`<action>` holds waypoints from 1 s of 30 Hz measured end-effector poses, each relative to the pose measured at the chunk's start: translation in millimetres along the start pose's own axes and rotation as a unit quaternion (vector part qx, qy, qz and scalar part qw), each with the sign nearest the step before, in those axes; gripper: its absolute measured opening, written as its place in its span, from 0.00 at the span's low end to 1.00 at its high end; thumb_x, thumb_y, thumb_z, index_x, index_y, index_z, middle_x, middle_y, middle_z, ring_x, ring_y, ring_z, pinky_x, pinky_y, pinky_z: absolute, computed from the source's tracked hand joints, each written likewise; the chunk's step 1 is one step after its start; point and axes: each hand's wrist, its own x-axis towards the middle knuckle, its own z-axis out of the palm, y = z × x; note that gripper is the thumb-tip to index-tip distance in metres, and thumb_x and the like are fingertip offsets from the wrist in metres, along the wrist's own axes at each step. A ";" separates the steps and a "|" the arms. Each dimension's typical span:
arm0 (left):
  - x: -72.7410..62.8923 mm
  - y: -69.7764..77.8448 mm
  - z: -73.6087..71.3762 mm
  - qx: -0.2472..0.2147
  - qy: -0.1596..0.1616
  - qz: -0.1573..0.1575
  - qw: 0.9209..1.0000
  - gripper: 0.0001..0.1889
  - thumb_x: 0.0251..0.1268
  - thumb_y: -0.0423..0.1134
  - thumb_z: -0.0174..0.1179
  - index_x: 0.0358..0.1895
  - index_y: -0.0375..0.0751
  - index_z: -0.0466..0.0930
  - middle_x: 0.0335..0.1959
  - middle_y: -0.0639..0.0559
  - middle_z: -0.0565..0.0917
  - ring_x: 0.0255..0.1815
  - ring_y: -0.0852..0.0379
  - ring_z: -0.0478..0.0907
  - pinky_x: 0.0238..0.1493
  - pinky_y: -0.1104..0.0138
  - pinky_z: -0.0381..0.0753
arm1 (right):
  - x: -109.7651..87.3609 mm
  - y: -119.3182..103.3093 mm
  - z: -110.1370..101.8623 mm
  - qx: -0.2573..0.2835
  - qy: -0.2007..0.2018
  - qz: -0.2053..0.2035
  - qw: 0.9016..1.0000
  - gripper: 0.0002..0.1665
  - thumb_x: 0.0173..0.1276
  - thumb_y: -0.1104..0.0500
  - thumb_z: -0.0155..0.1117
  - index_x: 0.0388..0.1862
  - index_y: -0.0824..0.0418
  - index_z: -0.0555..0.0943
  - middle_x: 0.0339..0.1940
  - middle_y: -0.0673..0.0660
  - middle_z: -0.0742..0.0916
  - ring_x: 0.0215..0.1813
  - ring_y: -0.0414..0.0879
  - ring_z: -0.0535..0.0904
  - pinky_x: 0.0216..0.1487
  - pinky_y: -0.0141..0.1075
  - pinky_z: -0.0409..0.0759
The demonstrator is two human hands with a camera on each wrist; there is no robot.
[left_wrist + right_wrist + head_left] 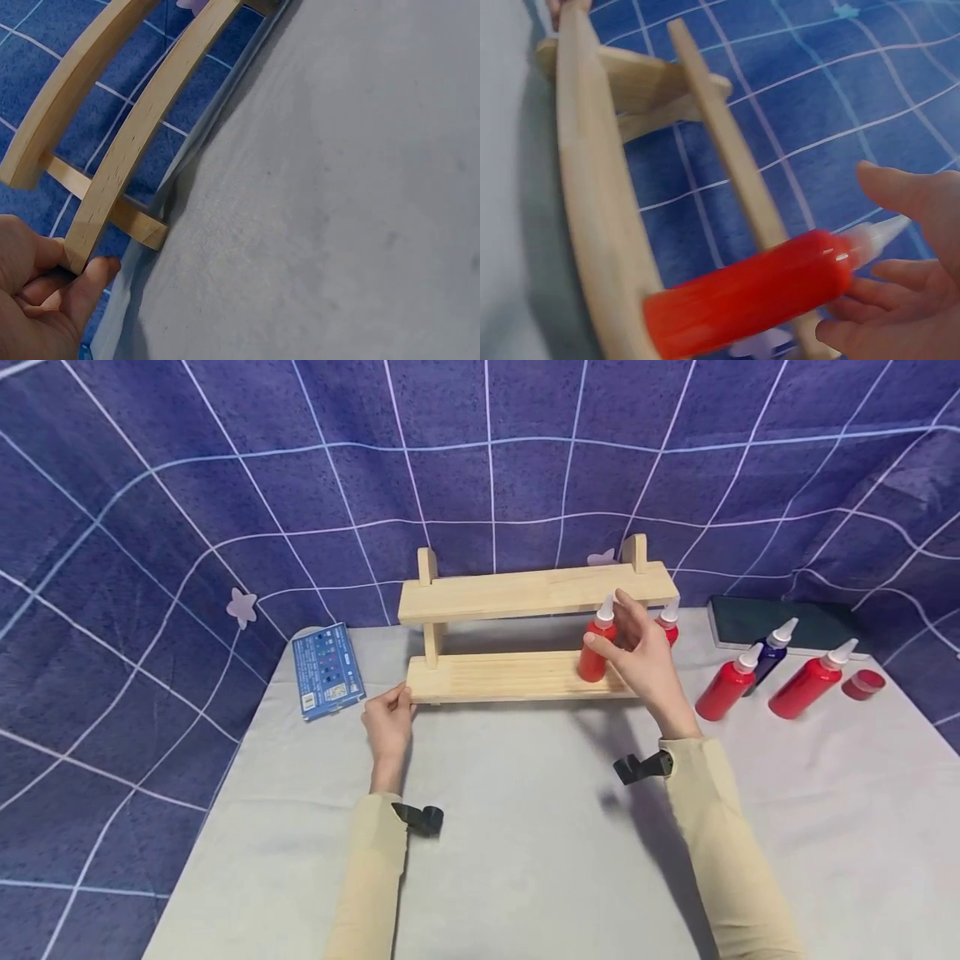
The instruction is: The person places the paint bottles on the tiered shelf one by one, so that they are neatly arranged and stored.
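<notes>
A two-tier wooden shelf stands at the back of the table. My left hand pinches the left end of its lower board between thumb and fingers. Toward the right end of that board, a red squeeze bottle with a pale pointed nozzle stands upright. My right hand is beside this bottle; in the right wrist view, its thumb is apart from the bottle and its loosely extended fingers lie close by the bottle's shoulder. Another red bottle shows partly behind the right hand.
Right of the shelf are two red bottles, a dark blue bottle, a small red-lidded jar and a dark flat box. A blue printed box lies at the left. Behind hangs a blue gridded curtain.
</notes>
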 end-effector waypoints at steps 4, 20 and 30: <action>0.4 0.5 -0.2 0.004 -0.001 -0.001 1.000 0.14 0.72 0.35 0.56 0.53 0.29 0.81 0.49 0.33 0.84 0.45 0.47 0.86 0.37 0.79 0.85 | -6.4 -14.5 -7.4 0.025 -0.008 -0.022 0.999 0.48 0.63 0.65 0.69 0.78 0.62 0.55 0.75 0.64 0.67 0.76 0.52 0.62 0.79 0.42 0.59; 3.7 -0.1 -0.9 0.006 0.006 0.008 1.000 0.15 0.73 0.35 0.55 0.55 0.29 0.80 0.48 0.33 0.84 0.45 0.46 0.86 0.40 0.76 0.87 | -36.2 -46.8 -68.0 0.139 0.104 -0.083 0.981 0.43 0.57 0.74 0.70 0.72 0.62 0.68 0.68 0.62 0.76 0.71 0.48 0.70 0.73 0.30 0.67; 1.3 1.5 1.4 0.003 -0.013 -0.001 1.000 0.15 0.73 0.35 0.54 0.56 0.30 0.80 0.50 0.33 0.83 0.47 0.47 0.85 0.46 0.69 0.87 | -54.9 -29.9 -123.0 0.192 0.194 -0.073 0.959 0.42 0.54 0.81 0.66 0.69 0.62 0.71 0.57 0.54 0.85 0.64 0.44 0.77 0.70 0.28 0.71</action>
